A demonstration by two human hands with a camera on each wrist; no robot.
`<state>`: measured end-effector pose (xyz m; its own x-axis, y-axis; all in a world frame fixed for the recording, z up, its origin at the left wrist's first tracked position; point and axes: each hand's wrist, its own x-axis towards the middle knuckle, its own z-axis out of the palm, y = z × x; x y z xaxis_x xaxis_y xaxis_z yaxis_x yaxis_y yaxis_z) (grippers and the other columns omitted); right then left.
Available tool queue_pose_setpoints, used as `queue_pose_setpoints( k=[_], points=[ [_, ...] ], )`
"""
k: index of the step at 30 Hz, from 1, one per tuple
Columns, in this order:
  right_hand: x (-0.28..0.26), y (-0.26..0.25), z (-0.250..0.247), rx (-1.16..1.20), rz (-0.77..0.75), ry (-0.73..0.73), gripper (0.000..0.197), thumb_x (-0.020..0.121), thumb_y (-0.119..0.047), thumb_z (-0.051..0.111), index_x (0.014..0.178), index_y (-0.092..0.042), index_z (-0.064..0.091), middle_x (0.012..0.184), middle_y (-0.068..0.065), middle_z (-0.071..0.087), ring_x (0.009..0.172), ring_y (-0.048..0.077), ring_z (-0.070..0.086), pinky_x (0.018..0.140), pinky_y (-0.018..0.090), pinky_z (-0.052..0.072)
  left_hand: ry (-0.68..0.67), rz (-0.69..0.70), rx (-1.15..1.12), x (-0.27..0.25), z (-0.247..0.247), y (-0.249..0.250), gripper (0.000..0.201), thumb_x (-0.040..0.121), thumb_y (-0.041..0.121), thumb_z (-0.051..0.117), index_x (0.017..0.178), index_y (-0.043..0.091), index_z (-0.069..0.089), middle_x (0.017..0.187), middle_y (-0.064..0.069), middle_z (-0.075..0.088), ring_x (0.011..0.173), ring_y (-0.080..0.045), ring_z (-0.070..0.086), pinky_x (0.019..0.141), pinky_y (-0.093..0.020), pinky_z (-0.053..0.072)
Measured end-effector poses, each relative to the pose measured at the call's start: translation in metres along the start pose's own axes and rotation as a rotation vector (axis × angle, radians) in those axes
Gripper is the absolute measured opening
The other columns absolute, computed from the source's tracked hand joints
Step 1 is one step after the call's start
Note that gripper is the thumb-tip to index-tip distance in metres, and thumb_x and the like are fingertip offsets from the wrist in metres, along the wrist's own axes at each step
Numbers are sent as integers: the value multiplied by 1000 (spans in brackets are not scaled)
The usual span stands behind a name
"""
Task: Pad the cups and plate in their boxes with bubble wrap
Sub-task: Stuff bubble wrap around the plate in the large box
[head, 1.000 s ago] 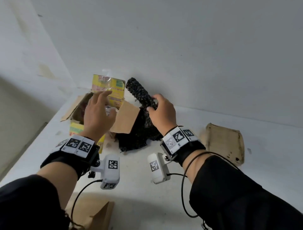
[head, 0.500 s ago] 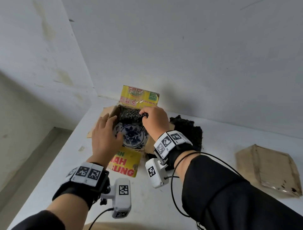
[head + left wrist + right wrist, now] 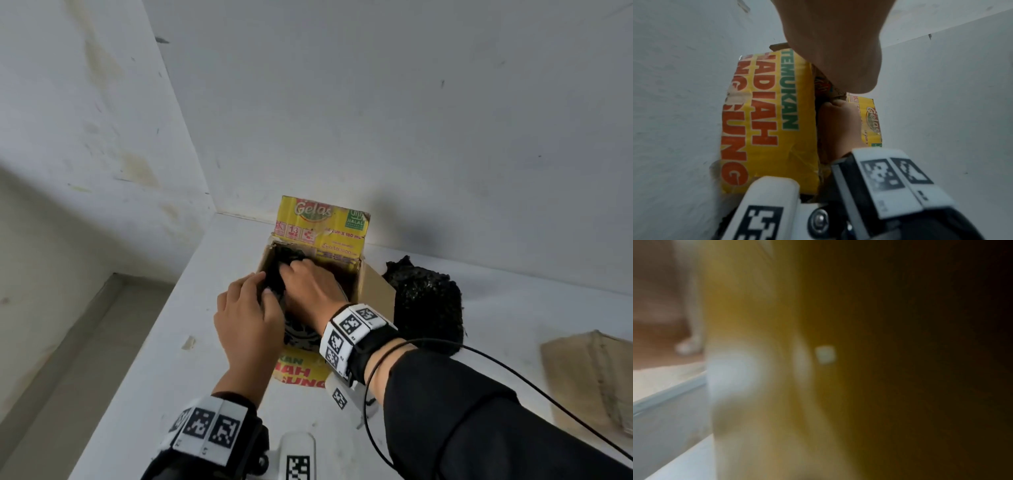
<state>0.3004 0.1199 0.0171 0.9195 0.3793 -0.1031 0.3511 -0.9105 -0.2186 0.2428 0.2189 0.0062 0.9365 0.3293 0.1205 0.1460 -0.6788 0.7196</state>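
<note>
A yellow printed cardboard box [image 3: 322, 222] stands open near the wall corner; its front [image 3: 766, 121] fills the left wrist view. Black bubble wrap [image 3: 282, 258] lies inside it. My right hand [image 3: 303, 279] reaches into the box from the right, fingers curled on the wrap. My left hand [image 3: 250, 308] is at the box's left wall, fingers bent onto the same wrap. The plate is almost wholly hidden under the hands and wrap; only a dark patterned edge [image 3: 299, 337] shows. The right wrist view is a yellow-brown blur.
A second heap of black bubble wrap [image 3: 424, 301] lies just right of the box. A flattened brown cardboard box [image 3: 592, 377] sits at the far right of the white surface [image 3: 496, 308]. Walls close in behind and to the left.
My right hand carried the rolled wrap from above the table into the box and now pushes it down over the plate. My left hand moved onto the wrap. The blue-and-white plate is now covered.
</note>
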Motion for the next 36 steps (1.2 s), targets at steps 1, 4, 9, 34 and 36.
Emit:
queue_pose_setpoints(
  k=[1, 4, 9, 34, 36],
  points=[
    [3, -1, 3, -27, -10, -46, 26, 94, -16, 42, 117, -6, 50, 112, 14, 54, 106, 32, 48, 71, 40, 43, 13, -2, -17, 1, 1, -1, 50, 80, 29, 33, 120, 19, 60, 124, 0, 59, 112, -22, 46, 85, -26, 27],
    [8, -1, 7, -134, -12, -140, 35, 94, -19, 42, 128, -11, 46, 124, 11, 45, 116, 31, 40, 84, 39, 40, 40, -23, -46, 5, 3, -1, 47, 80, 26, 33, 115, 20, 63, 117, 0, 61, 107, -22, 48, 82, -25, 27],
    [18, 2, 8, -197, 38, -341, 49, 90, -24, 48, 138, -19, 40, 138, 10, 33, 125, 32, 31, 101, 45, 31, 30, -80, -109, 11, 1, 0, 45, 79, 24, 30, 107, 23, 66, 109, 3, 62, 101, -17, 49, 82, -31, 36],
    [33, -8, -38, -126, 13, -628, 47, 94, -14, 40, 140, -10, 33, 137, 9, 41, 111, 27, 50, 74, 33, 40, 5, 76, -222, -3, 14, -29, 44, 93, 35, 30, 129, 25, 54, 140, 10, 49, 124, -7, 47, 88, -17, 33],
    [36, -6, -34, -159, 5, -622, 49, 93, -15, 41, 142, -10, 32, 136, 10, 44, 111, 27, 51, 76, 34, 44, 4, 86, -233, -3, 16, -30, 47, 93, 40, 28, 129, 25, 53, 139, 9, 50, 124, -6, 46, 89, -17, 34]
  ],
)
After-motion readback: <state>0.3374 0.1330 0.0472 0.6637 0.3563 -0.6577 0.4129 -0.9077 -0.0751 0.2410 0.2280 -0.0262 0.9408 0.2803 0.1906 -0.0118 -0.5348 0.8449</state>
